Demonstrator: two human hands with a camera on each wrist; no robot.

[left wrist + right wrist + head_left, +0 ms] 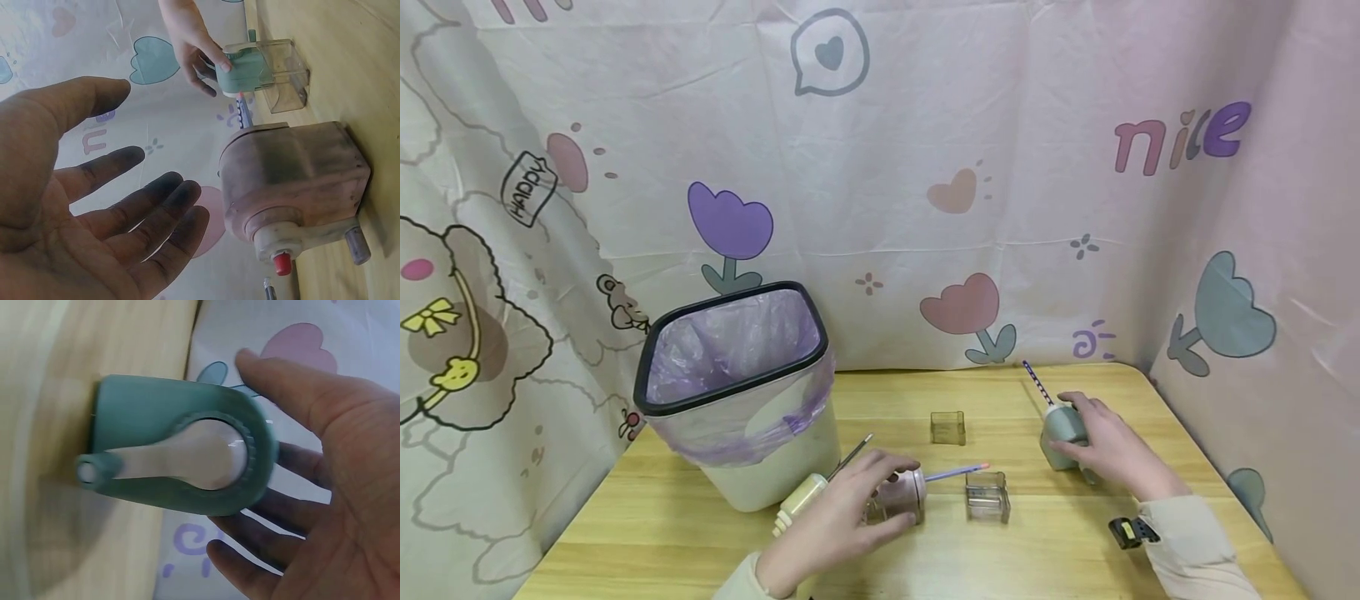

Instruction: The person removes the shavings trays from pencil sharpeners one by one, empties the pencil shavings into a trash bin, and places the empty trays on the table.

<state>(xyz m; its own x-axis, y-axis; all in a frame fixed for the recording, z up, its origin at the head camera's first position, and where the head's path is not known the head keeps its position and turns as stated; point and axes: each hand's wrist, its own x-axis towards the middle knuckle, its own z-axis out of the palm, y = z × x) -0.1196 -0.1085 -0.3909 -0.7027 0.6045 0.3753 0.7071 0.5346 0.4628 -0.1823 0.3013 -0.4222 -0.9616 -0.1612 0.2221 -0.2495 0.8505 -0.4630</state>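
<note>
A pink pencil sharpener (287, 181) with a crank stands on the table, and the left hand (853, 508) is close over it. In the left wrist view the left hand (106, 194) has spread fingers, dark smudges on the fingertips and nothing in the palm. A blue pencil (955, 473) points out from this sharpener. The right hand (1108, 442) is at a green pencil sharpener (175, 444) with a pale crank, its thumb and fingers loosely spread around the rounded end. A purple-and-white patterned pencil (1037, 383) sticks up from the green sharpener.
Two see-through drawers, one farther back (947, 427) and one nearer (987, 498), lie between the hands. A bin (760, 450) with a purple liner stands at the left. By it lie a cream-coloured object (801, 498) with a ridged end and a dark pencil (852, 454).
</note>
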